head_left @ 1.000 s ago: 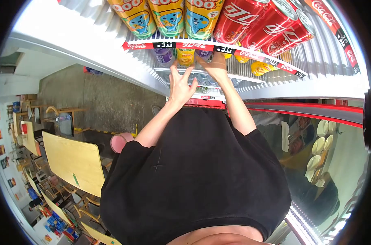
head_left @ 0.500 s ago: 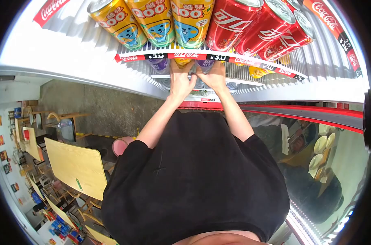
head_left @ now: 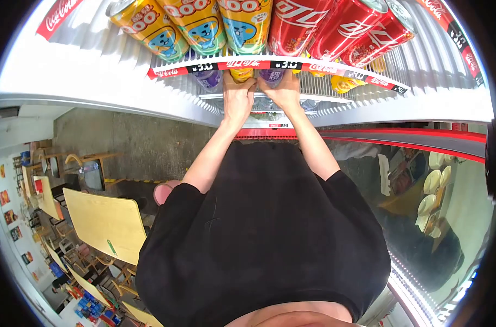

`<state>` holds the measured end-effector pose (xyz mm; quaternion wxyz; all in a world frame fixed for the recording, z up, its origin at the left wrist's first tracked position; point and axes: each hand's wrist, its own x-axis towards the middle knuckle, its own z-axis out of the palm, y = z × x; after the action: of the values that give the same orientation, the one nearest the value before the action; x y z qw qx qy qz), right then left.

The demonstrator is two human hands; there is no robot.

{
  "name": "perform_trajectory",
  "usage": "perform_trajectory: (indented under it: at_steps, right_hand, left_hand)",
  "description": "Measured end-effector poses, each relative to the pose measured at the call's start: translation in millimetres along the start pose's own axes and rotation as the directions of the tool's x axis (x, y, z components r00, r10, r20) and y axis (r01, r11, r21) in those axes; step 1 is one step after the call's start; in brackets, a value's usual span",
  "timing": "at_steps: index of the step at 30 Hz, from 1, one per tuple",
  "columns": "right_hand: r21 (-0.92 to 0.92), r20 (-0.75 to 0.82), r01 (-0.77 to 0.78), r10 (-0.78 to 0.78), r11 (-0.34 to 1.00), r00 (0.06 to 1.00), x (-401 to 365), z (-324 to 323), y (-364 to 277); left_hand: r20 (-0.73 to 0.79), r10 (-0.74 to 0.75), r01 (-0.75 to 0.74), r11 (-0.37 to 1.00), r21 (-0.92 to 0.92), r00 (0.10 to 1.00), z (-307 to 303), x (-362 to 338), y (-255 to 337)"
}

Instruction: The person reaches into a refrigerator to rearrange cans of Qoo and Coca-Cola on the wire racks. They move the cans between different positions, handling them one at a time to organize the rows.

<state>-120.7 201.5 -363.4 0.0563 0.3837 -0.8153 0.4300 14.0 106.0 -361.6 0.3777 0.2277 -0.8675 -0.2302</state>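
Note:
Both of my hands reach into the lower shelf of a drinks fridge, below a red price strip (head_left: 242, 64). My left hand (head_left: 238, 101) is closed around a yellow drink bottle (head_left: 241, 74), its fingertips partly hidden behind the strip. Beside it, my right hand (head_left: 283, 94) wraps a purple drink bottle (head_left: 272, 76), thumb on its left side. Another purple drink bottle (head_left: 208, 79) stands left of my left hand. The upper parts of all these bottles are hidden by the shelf above.
Yellow cans (head_left: 245, 30) and red cola cans (head_left: 297, 27) line the shelf above my hands. Yellow packaging (head_left: 346, 83) lies at the lower shelf's right. The glass fridge door (head_left: 422, 218) stands open at right. Wooden tables (head_left: 103, 220) and chairs fill the room at left.
Both hands have shifted slightly in at the lower shelf, and the right hand now surrounds the purple bottle more fully. The whole view has tilted a little, moving the shelves up.

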Motion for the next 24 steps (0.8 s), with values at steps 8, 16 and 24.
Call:
perform_trajectory:
  at_steps: [8,16,24]
  right_hand:
    - [0.007,0.022,-0.029,0.029,1.0,0.999,-1.2,3.6,6.9]
    - [0.061,0.034,-0.049,0.047,0.997,0.998,2.5,-7.8,-2.3]
    - [0.042,0.012,0.001,-0.002,0.999,1.0,2.1,-8.1,-2.5]
  left_hand:
    - [0.045,-0.047,0.052,0.992,-0.111,0.998,-3.2,-10.5,-8.5]
    - [0.055,0.004,0.001,0.997,-0.079,0.999,-2.7,-13.0,-12.2]
    - [0.047,0.07,-0.069,0.998,-0.013,0.996,-16.0,-11.5,-3.3]
